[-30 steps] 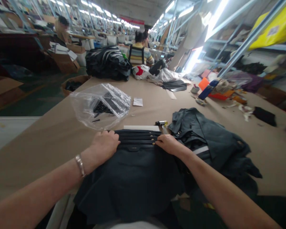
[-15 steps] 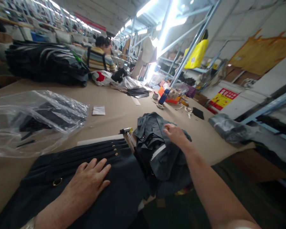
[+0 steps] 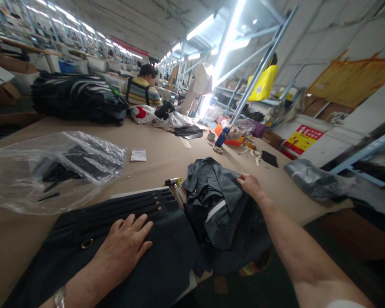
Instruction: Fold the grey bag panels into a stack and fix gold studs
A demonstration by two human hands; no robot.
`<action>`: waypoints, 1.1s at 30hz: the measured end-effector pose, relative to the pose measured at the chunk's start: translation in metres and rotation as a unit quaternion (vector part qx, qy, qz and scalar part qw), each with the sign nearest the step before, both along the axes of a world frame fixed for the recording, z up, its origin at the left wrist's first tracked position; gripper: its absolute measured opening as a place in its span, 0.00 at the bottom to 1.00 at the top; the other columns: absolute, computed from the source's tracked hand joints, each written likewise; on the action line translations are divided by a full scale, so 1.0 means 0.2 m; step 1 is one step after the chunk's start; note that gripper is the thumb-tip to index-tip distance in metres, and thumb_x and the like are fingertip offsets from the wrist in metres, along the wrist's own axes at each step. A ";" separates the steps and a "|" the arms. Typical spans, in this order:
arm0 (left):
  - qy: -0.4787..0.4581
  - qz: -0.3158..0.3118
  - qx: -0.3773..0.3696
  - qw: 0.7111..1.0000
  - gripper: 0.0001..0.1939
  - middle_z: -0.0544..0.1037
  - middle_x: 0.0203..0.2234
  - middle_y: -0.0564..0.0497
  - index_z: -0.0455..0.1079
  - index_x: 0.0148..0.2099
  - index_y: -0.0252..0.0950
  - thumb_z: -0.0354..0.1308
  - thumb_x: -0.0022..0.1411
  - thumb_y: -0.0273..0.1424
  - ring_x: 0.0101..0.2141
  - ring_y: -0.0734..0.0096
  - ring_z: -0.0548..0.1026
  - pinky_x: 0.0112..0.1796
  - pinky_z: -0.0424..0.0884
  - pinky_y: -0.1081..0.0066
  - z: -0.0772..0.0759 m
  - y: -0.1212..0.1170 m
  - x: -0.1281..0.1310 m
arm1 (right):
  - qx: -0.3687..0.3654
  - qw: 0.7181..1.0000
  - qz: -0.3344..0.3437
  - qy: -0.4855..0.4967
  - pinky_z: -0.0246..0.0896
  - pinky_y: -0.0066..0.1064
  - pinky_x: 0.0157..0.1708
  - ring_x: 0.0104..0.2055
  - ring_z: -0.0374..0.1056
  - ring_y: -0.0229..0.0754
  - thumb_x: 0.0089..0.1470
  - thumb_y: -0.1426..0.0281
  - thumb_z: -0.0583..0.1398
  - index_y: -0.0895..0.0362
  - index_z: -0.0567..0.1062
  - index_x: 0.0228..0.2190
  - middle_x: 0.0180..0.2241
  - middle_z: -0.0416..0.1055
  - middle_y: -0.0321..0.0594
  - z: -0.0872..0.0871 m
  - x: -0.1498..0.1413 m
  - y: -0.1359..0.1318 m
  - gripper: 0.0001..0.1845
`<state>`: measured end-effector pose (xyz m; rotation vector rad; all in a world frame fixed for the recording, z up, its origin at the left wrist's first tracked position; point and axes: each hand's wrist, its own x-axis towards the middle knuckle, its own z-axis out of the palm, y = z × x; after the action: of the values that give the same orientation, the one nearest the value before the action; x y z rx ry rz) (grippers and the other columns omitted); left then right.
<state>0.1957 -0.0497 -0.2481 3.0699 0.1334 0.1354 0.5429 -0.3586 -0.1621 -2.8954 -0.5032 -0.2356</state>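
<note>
Left hand flat on the layered stack, right hand pinching the loose heap

Your left hand (image 3: 128,239) lies spread, palm down, on the stack of dark pieces (image 3: 171,239), fingers slightly parted and gripping nothing. The stack reaches out on both sides of that hand, along the near edge of the table (image 3: 160,149). Your right hand (image 3: 250,185) is narrow, thumb and fingers pinching the upper right edge of the loose heap (image 3: 223,184). That heap of dark pieces sits just right of the stack, to the left of your right forearm. Between stack and heap lies a hammer (image 3: 172,182), its head pointing away from you.

To your left, a clear plastic bag (image 3: 13,177) lies on the table with dark items (image 3: 67,164) inside, too blurred to count. Farther off, an orange tray (image 3: 235,142) holds a pale bundle (image 3: 239,131); 1 blue object (image 3: 223,137) stands at its front.

You have 1 stack, 1 loose heap and 1 hammer before you. On the stack, count 3 small gold-coloured fittings (image 3: 159,208) in a row and 1 metal ring (image 3: 87,244) left of your hand. There is 1 white paper square (image 3: 138,155) beyond the stack, and 1 large dark pile (image 3: 80,100) at the far left edge.
</note>
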 end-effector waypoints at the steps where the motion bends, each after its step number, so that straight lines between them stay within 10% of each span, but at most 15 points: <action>1: -0.001 0.000 -0.001 1.000 0.20 0.67 0.57 0.47 0.68 0.57 0.44 0.51 0.63 0.32 0.55 0.49 0.62 0.51 0.58 0.51 0.00 0.00 0.00 | 0.023 0.999 0.023 -0.001 0.60 0.29 0.34 0.34 0.69 0.43 0.52 0.71 0.58 0.59 0.76 0.30 0.29 0.73 0.43 0.03 0.00 0.03 0.07; 8: -0.005 0.001 0.001 1.000 0.20 0.66 0.58 0.47 0.67 0.57 0.44 0.50 0.63 0.33 0.55 0.50 0.61 0.51 0.58 0.51 0.00 0.00 -0.01 | 0.078 0.991 0.097 0.040 0.65 0.27 0.36 0.37 0.70 0.37 0.64 0.65 0.46 0.52 0.62 0.57 0.43 0.72 0.42 0.13 0.03 0.16 0.21; 14: -0.016 -0.005 -0.012 1.000 0.20 0.66 0.58 0.47 0.68 0.57 0.43 0.50 0.63 0.32 0.56 0.50 0.61 0.52 0.58 0.50 -0.01 0.00 -0.02 | -0.062 0.996 -0.031 0.061 0.62 0.36 0.40 0.39 0.70 0.49 0.52 0.75 0.59 0.61 0.77 0.30 0.33 0.74 0.51 -0.02 0.13 0.01 0.05; 19: -0.035 -0.003 -0.016 0.999 0.19 0.67 0.57 0.47 0.67 0.57 0.43 0.50 0.64 0.34 0.56 0.49 0.61 0.52 0.57 0.49 -0.01 0.01 -0.03 | -0.086 0.994 -0.054 0.042 0.61 0.33 0.35 0.36 0.71 0.48 0.51 0.74 0.60 0.59 0.78 0.30 0.33 0.75 0.48 -0.07 0.12 -0.01 0.05; 27: -0.029 -0.010 -0.079 0.996 0.23 0.68 0.55 0.45 0.64 0.59 0.40 0.55 0.62 0.36 0.53 0.52 0.64 0.52 0.61 0.52 0.08 0.06 -0.01 | -0.008 0.989 0.046 -0.141 0.54 0.33 0.50 0.53 0.61 0.48 0.60 0.69 0.51 0.57 0.72 0.42 0.48 0.69 0.52 0.35 -0.16 0.12 0.12; 33: -0.293 -0.049 -0.142 0.944 0.17 0.69 0.53 0.46 0.65 0.56 0.38 0.45 0.68 0.31 0.55 0.62 0.63 0.56 0.61 0.60 0.53 -0.02 -0.19 | -0.094 0.878 0.382 -0.273 0.57 0.43 0.38 0.37 0.66 0.50 0.63 0.59 0.41 0.44 0.71 0.38 0.34 0.72 0.45 0.65 -0.85 0.32 0.20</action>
<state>0.1575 -0.0531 -0.1419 2.6080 -0.0330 0.9176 0.3726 -0.2936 -0.0327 -2.4882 -1.7754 -0.9050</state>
